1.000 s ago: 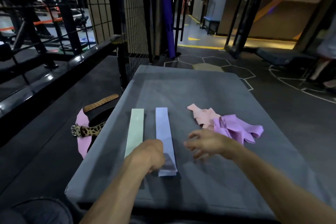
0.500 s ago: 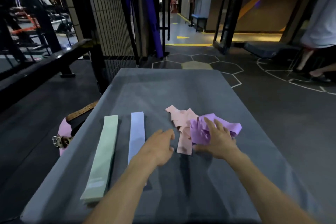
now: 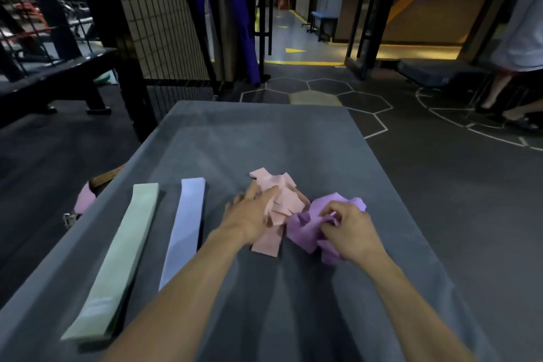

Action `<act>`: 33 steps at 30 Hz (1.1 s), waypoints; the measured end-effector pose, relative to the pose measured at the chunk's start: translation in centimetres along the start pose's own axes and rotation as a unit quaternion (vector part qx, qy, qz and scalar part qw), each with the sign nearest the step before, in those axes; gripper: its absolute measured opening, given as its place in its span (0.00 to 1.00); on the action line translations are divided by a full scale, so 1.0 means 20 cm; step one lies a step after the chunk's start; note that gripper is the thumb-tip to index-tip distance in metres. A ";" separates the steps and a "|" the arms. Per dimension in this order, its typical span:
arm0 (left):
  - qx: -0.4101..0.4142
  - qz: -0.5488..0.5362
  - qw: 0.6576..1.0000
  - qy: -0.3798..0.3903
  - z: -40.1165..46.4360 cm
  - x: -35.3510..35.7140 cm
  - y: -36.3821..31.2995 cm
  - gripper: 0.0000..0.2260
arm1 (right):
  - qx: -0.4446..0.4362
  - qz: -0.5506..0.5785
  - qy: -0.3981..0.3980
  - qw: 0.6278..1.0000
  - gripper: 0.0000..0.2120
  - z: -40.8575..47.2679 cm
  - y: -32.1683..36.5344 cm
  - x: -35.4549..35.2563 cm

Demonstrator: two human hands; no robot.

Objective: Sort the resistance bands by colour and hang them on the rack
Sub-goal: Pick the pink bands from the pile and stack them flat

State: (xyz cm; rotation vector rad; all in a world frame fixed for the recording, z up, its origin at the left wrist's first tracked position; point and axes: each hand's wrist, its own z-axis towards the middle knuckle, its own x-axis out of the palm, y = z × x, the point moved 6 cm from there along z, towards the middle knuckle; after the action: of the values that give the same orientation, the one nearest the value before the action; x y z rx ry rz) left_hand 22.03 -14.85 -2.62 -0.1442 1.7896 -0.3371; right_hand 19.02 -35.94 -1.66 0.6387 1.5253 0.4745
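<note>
A grey padded table [image 3: 293,138] carries four groups of resistance bands. A flat green stack [image 3: 117,258] lies at the left, with a flat pale blue stack [image 3: 185,229] beside it. In the middle sits a loose pile of peach-pink bands [image 3: 282,200], and a crumpled purple pile [image 3: 308,226] touches its right side. My left hand [image 3: 249,214] rests with straight fingers on the left part of the pink pile. My right hand [image 3: 349,229] has curled fingers that pinch the purple bands. No rack for hanging is clearly seen.
A black wire-mesh cage wall [image 3: 158,17] and posts stand behind the table at left. Belts and a pink item [image 3: 83,203] lie off the table's left edge. A person [image 3: 517,38] stands at far right by a dark mat [image 3: 435,70]. Open floor with hexagon marks lies beyond.
The view has swung right. My left hand left the pale blue stack and reached onto the pink pile. My right hand reached the purple pile and curled its fingers into it.
</note>
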 end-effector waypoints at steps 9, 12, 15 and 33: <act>0.086 -0.142 0.980 -0.113 0.02 -0.02 -0.12 0.17 | -0.043 0.126 -0.213 0.968 0.11 -0.10 0.03 -0.34; 0.138 -0.270 0.948 -0.099 -0.02 -0.03 -0.18 0.18 | -0.072 0.146 -0.255 0.953 0.15 -0.14 0.05 -0.37; 0.164 -0.351 0.913 -0.126 -0.11 -0.10 -0.21 0.18 | -0.088 0.148 -0.259 0.950 0.16 -0.16 0.06 -0.38; 0.075 -0.429 0.890 -0.133 -0.39 -0.23 -0.14 0.07 | -0.117 0.170 0.066 0.976 0.25 -0.34 0.26 -0.17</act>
State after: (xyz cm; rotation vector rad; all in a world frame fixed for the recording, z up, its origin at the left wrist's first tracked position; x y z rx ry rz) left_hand 15.29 -15.02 4.07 -0.8421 1.3298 -1.0293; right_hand 12.79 -33.64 4.80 0.6970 1.4597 0.9599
